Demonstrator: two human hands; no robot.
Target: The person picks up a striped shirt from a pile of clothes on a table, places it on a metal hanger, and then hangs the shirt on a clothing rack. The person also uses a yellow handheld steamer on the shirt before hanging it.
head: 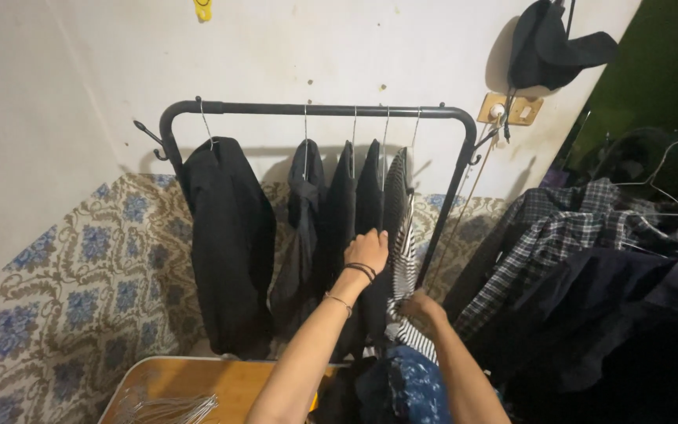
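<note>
A black clothes rack (315, 109) stands against the wall with several garments on wire hangers. One black jacket (229, 235) hangs apart at the left. Dark shirts (339, 212) hang bunched near the middle, and a black-and-white striped shirt (399, 228) hangs at the right end. My left hand (367, 250) rests on the dark shirt beside the striped one, fingers slipped between the two. My right hand (419, 305) grips the lower part of the striped shirt.
A pile of plaid and dark clothes (590, 267) with loose wire hangers (661, 177) lies at the right. A wooden table (198, 381) with a bundle of wire hangers (166, 408) sits at the bottom left. A black cap (551, 47) hangs on the wall.
</note>
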